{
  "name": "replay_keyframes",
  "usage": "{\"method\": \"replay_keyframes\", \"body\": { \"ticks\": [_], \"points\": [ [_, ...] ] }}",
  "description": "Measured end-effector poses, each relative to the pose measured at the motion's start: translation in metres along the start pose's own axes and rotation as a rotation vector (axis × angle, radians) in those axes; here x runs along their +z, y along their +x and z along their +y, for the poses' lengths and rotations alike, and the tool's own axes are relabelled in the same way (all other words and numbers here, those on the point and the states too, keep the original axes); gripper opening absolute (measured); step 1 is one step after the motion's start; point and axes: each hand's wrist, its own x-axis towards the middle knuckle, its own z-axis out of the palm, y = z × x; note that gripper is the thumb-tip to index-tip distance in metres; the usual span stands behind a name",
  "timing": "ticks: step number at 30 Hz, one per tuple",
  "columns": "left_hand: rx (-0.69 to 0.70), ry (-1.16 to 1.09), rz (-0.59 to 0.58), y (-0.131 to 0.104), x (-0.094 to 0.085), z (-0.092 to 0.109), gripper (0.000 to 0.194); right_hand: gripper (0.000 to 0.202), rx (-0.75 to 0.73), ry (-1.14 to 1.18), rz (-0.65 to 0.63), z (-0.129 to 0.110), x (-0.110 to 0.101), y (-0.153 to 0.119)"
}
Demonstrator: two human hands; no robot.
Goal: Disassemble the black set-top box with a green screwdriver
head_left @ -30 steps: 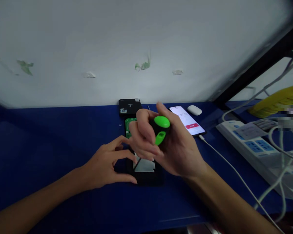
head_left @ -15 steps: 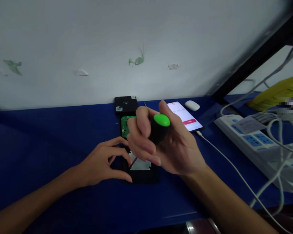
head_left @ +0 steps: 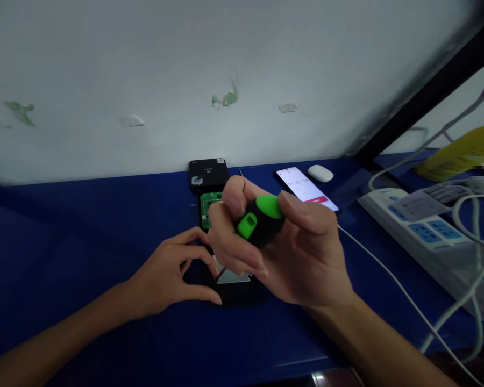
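Observation:
My right hand point(head_left: 294, 252) is wrapped round the black and green handle of a screwdriver point(head_left: 262, 223), its thumb against the green end. The thin shaft slants down to the left, and its tip meets the left edge of a silvery metal plate point(head_left: 234, 276). That plate lies in an opened black device casing point(head_left: 242, 294), above which a green circuit board point(head_left: 210, 207) shows, partly behind my fingers. My left hand point(head_left: 165, 271) grips the casing's left side, with a fingertip close by the screwdriver tip and the thumb at the lower edge. Whether a screw sits under the tip is hidden.
A black box-like device point(head_left: 208, 173) lies against the white wall. Several tiny screws point(head_left: 192, 205) rest left of the board. At right are a lit phone point(head_left: 302, 185) with a white cable, a white mouse-like case point(head_left: 320, 173) and a power strip point(head_left: 421, 228) under tangled cords.
My right hand has turned the screwdriver handle, so its green side patch now shows, and the thumb has swung down to the right. My left hand stays nearly where it was.

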Motion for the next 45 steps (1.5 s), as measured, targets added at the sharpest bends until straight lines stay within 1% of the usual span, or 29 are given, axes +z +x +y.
{"method": "replay_keyframes", "body": {
  "ticks": [1, 3, 5, 7, 12, 17, 20, 23, 26, 29, 33, 35, 38, 41, 43, 45],
  "points": [
    [0.002, 0.007, 0.001, 0.0, 0.0, 0.0, 0.034, 0.033, -0.03, 0.015, -0.034, 0.0, 0.0, 0.0],
    [0.011, 0.02, 0.011, 0.001, 0.0, 0.0, 0.031, 0.041, -0.033, 0.011, -0.05, -0.001, 0.0, 0.001],
    [0.026, 0.016, 0.019, 0.002, 0.0, 0.0, 0.03, 0.051, 0.003, -0.015, -0.039, -0.002, 0.0, 0.002],
    [0.029, 0.007, 0.018, 0.002, -0.001, -0.001, 0.031, 0.055, 0.034, -0.025, -0.029, -0.003, 0.0, 0.002],
    [0.028, 0.027, 0.027, 0.001, 0.0, -0.001, 0.033, 0.058, 0.007, -0.012, -0.014, -0.003, 0.0, 0.002],
    [0.033, 0.02, 0.025, 0.0, 0.001, -0.002, 0.032, 0.042, 0.011, -0.019, 0.026, -0.004, 0.004, 0.002],
    [0.058, 0.03, 0.046, -0.001, 0.002, -0.003, 0.033, 0.039, 0.008, -0.017, 0.027, -0.003, 0.004, 0.002],
    [0.077, 0.052, 0.064, -0.001, 0.003, -0.004, 0.034, 0.047, 0.009, -0.014, -0.006, -0.002, 0.002, 0.002],
    [0.074, 0.059, 0.053, -0.001, 0.002, -0.005, 0.034, 0.058, 0.014, -0.021, -0.042, -0.001, 0.001, 0.001],
    [0.063, 0.062, 0.034, -0.001, 0.002, -0.006, 0.035, 0.06, 0.039, -0.052, -0.054, -0.001, 0.001, 0.0],
    [0.063, 0.065, 0.037, -0.001, 0.002, -0.006, 0.035, 0.063, 0.045, -0.099, -0.049, -0.001, 0.001, -0.002],
    [0.061, 0.068, 0.031, -0.002, 0.002, -0.006, 0.033, 0.059, 0.036, -0.103, -0.054, -0.001, 0.0, -0.001],
    [0.063, 0.064, 0.023, -0.002, 0.002, -0.006, 0.032, 0.045, 0.009, -0.061, -0.07, -0.002, 0.001, -0.001],
    [0.07, 0.057, 0.011, -0.001, 0.002, -0.007, 0.031, 0.032, 0.09, -0.002, -0.001, -0.006, 0.006, -0.003],
    [0.072, 0.047, 0.003, 0.0, 0.001, -0.006, 0.03, 0.028, 0.135, 0.012, 0.026, -0.009, 0.009, -0.004],
    [0.069, 0.03, -0.009, 0.0, 0.0, -0.005, 0.029, 0.029, 0.136, 0.01, 0.037, -0.011, 0.011, -0.005]
  ]
}}
